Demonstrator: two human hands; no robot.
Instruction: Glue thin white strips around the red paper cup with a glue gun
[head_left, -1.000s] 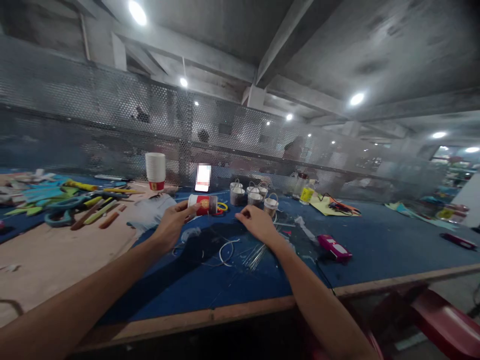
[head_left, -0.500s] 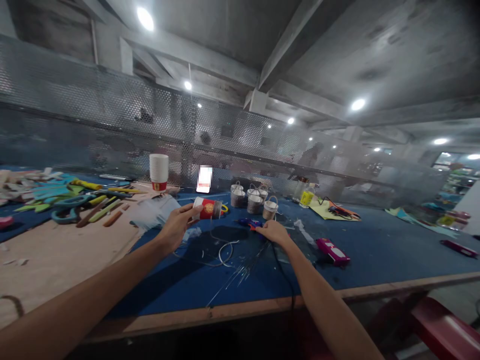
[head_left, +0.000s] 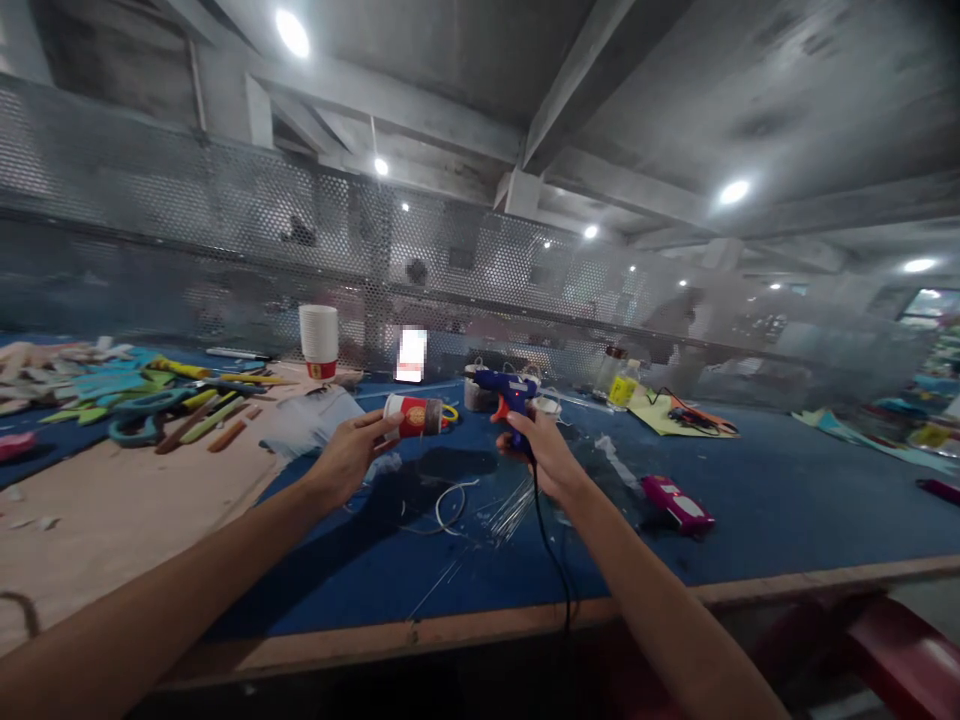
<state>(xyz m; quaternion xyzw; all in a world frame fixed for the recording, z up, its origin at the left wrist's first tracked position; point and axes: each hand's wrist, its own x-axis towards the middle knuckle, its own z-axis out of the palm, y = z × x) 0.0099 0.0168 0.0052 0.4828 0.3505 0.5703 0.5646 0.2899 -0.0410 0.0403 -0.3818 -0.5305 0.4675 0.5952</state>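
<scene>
My left hand (head_left: 352,452) grips a red and white paper cup (head_left: 412,416) lying on its side in the air, with a grey-brown band wrapped round its rim end. In my right hand (head_left: 546,448) is a blue glue gun (head_left: 513,388) with an orange trigger, its nozzle pointing left and its black cord (head_left: 546,540) hanging down over the table edge. Several small wrapped cups with handles stand behind the glue gun, partly hidden by it; one pale cup (head_left: 475,392) shows at the left. Below the hands lie a loop of white cord (head_left: 450,508) and thin clear strands (head_left: 511,512).
On the left are a stack of paper cups (head_left: 319,332), scissors (head_left: 142,422), markers and cut scraps. A lit phone (head_left: 410,355) leans at the back. To the right lie a magenta box (head_left: 677,503), a yellow-labelled bottle (head_left: 622,386) and yellow sheets (head_left: 660,415). A mesh partition (head_left: 300,240) runs behind.
My right hand has lifted the glue gun off the table, and it now hangs in front of the small cups. The left hand keeps the paper cup in nearly the same place.
</scene>
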